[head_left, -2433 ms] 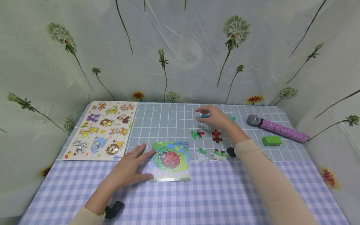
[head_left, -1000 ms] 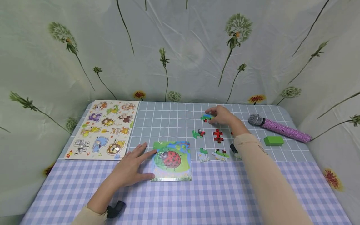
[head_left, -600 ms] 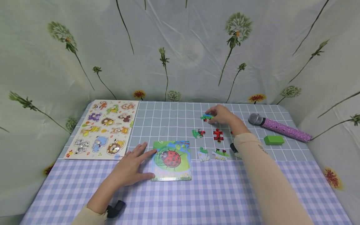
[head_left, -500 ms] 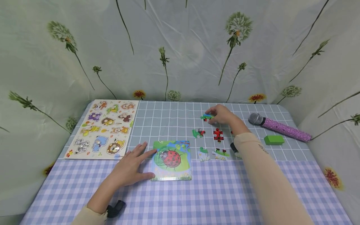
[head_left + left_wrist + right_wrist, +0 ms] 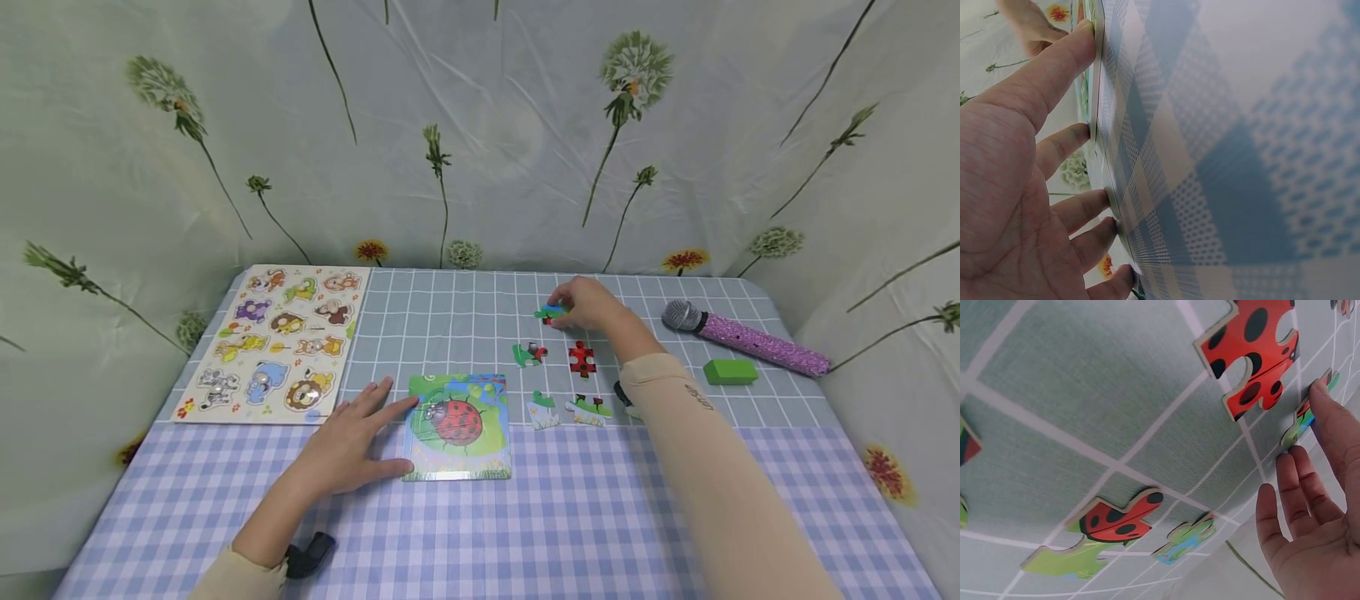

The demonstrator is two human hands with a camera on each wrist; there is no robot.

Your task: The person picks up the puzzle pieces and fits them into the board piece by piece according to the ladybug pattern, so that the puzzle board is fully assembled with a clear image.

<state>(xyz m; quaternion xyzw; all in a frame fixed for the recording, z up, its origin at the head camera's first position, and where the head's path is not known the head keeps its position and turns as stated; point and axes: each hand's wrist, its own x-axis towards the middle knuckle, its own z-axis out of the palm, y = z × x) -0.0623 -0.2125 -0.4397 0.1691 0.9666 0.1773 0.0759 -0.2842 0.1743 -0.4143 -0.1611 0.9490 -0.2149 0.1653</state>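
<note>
My left hand (image 5: pixel 345 446) lies spread at the left edge of a square ladybug puzzle board (image 5: pixel 457 429), thumb and index fingertip touching it. In the left wrist view the fingers (image 5: pixel 1063 209) are extended along the tabletop. At the back of the table, my right hand (image 5: pixel 588 307) pinches a green, blue and red jigsaw puzzle piece (image 5: pixel 550 313) between thumb and fingers, and the piece is low at the cloth. In the right wrist view this puzzle piece (image 5: pixel 1300 425) shows edge-on. A red spotted puzzle piece (image 5: pixel 581 359) and a green-and-red puzzle piece (image 5: pixel 529 355) lie nearer me.
Two grassy puzzle pieces, one white-green (image 5: pixel 543 410) and one wider (image 5: pixel 589 410), lie right of the board. More pieces (image 5: pixel 1116 525) sit partly under the right arm. An animal peg board (image 5: pixel 273 346) lies left; a pink microphone (image 5: pixel 750 340) and green block (image 5: pixel 731 372) lie right.
From hovering with fingers apart, my right hand has moved a little right and closed on the puzzle piece. Over the last second it has stayed nearly still. The left hand keeps its place.
</note>
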